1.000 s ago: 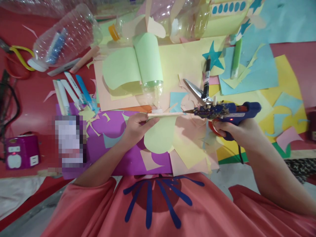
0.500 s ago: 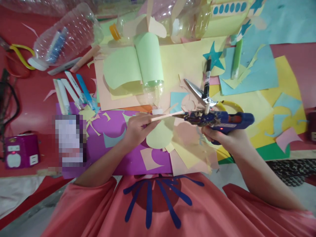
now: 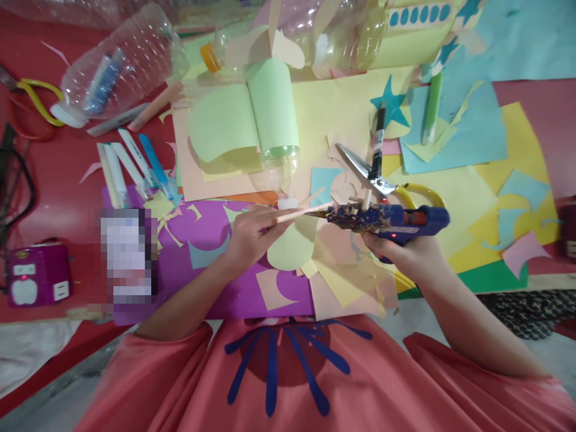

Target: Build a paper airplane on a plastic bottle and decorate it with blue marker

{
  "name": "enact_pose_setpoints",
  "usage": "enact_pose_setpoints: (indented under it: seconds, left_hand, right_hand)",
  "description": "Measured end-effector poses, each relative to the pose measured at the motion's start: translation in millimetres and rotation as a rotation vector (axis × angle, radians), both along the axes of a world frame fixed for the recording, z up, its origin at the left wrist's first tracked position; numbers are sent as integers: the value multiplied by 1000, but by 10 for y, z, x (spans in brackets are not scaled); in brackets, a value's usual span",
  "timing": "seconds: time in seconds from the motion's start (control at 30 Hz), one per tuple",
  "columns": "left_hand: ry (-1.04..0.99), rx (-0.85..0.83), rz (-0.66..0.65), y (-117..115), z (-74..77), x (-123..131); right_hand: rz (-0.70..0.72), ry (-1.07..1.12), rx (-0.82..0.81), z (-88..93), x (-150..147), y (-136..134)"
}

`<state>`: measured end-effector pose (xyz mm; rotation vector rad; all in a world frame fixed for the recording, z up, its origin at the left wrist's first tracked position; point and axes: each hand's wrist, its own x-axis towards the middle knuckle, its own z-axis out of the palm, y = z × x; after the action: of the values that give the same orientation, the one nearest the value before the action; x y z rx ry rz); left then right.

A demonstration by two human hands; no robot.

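In my right hand is a blue hot glue gun, its red light lit and its front crusted with dried glue and scraps. The gun's nozzle points left and meets a narrow pale pink paper piece, which my left hand pinches between thumb and fingers. That paper is seen nearly edge-on. Just below it shows a rounded pale yellow-green paper; whether the two are joined I cannot tell. Beyond my hands lies a clear plastic bottle wrapped in light green paper, its white cap toward me.
Behind the glue gun lie yellow-handled scissors and a black marker. Several pens, a large clear bottle and a purple box are on the left. Coloured paper scraps cover the table, including a purple sheet.
My right hand has moved the glue gun left, so its nozzle has slid along the paper toward my left fingers. My left hand stays almost still.
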<state>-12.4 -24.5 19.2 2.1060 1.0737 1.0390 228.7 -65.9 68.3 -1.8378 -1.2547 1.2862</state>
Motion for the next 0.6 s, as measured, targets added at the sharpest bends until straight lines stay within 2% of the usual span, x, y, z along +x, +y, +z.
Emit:
enact_pose_setpoints:
  seconds: [0.3, 0.6]
  left_hand:
    - [-13, 7, 12, 8, -14, -3]
    - [-17, 19, 22, 11, 2, -6]
  right_hand:
    - [-19, 8, 7, -49, 81, -16]
    - [-99, -49, 6, -78, 156, -19]
